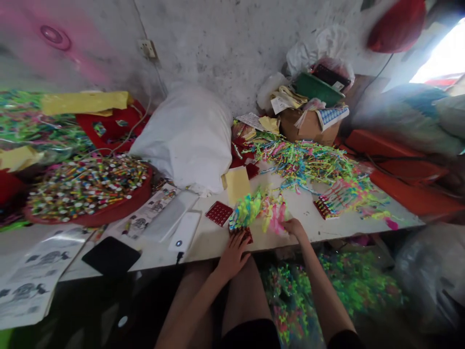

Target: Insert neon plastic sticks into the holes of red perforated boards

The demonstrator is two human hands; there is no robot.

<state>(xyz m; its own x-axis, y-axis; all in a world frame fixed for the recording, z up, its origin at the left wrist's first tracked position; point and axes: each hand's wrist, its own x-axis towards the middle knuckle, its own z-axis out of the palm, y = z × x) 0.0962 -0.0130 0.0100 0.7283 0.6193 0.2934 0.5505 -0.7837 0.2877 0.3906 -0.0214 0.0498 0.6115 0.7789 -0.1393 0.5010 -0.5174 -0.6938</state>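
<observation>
My left hand (pixel 233 253) lies over a dark red perforated block (pixel 249 234) near the front edge of the table, fingers over its top. Blue, green and yellow strips (pixel 244 212) stand up from the block just beyond the fingers. To the right, my right hand (pixel 296 229) is closed at the end of a loose bunch of pink and yellow strips (pixel 275 215); its fingertips are partly hidden. A second red perforated block (pixel 218 213) lies to the left, and another block (pixel 326 208), holding pink-topped strips, sits to the right.
A big heap of colourful strips (pixel 308 162) covers the table's back right. At left stands a red basin (pixel 143 196) full of small coloured sticks. A white sack (pixel 189 135), a cardboard box (pixel 308 127), a white power bank-like device (pixel 186 231) and a black pad (pixel 111 256) lie around.
</observation>
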